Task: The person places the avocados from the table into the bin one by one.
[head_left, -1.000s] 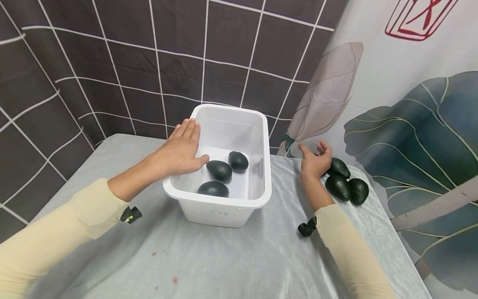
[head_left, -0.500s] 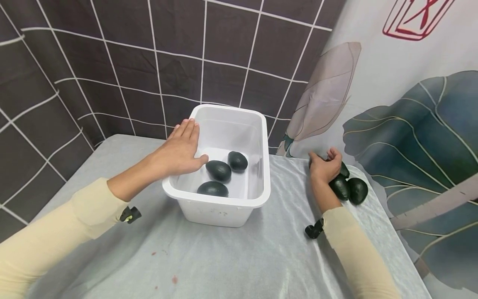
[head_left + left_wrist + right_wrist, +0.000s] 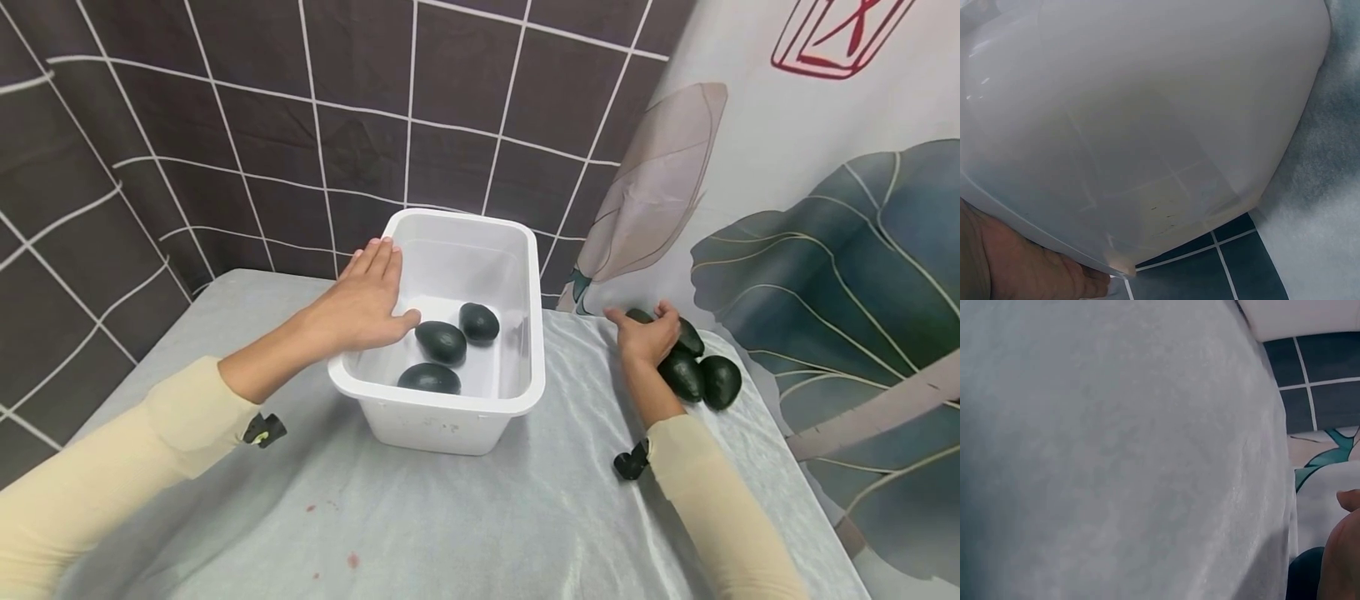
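Note:
My left hand rests with straight fingers against the left rim of a white plastic tub, its thumb over the inside. The left wrist view shows the same hand along the tub's outer wall. Three dark green avocados lie on the tub's floor. At the table's far right edge my right hand reaches over an avocado, its thumb spread to the left and its fingers on the other side. That avocado is mostly hidden by the hand. Three more avocados sit close beside it on the right.
A grey velvety cloth covers the table, with a few small reddish spots near the front. Behind stands a dark curtain with white grid lines. A white curtain with large leaf prints hangs at the right edge.
My right hand has moved right and slightly down onto the avocados, and its thumb has spread out leftward. My left hand and the avocados in the tub have stayed put.

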`<action>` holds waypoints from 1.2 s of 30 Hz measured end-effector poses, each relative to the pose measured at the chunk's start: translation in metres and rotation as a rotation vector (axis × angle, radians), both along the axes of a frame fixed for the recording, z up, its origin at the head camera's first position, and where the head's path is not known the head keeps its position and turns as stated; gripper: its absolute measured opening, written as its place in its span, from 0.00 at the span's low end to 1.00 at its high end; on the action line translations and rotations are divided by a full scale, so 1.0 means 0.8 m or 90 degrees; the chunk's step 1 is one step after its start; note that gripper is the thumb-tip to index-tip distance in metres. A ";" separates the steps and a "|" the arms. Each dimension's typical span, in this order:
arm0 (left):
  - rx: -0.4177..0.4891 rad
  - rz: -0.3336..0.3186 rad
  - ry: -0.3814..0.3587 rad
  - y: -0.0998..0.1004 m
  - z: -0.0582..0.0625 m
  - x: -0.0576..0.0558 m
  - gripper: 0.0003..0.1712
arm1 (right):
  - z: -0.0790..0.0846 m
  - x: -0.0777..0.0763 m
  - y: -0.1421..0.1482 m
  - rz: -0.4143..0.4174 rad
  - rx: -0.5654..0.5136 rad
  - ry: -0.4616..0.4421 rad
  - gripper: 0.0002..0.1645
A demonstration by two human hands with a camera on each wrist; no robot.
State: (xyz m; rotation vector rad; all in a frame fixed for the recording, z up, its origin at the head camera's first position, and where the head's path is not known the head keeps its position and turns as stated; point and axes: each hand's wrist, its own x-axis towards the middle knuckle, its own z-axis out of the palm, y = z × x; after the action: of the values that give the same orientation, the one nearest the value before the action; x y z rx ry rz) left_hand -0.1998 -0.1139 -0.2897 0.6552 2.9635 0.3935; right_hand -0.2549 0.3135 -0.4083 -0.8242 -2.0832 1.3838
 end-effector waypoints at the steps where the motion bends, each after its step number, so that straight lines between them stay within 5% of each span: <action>1: 0.000 0.000 0.000 0.000 0.000 0.000 0.58 | 0.000 0.000 0.000 0.002 0.003 -0.002 0.59; 25: 0.001 0.002 0.001 0.001 0.001 -0.002 0.58 | 0.001 0.002 0.009 0.036 0.065 -0.065 0.48; 36: 0.004 0.006 -0.004 0.001 0.000 -0.002 0.58 | -0.002 0.001 0.017 0.019 0.043 -0.041 0.45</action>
State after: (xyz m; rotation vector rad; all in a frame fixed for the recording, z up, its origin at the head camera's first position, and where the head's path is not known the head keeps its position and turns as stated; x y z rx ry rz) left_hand -0.2011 -0.1134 -0.2900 0.6399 2.9617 0.4045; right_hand -0.2537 0.3268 -0.4097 -0.8230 -2.1869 1.3116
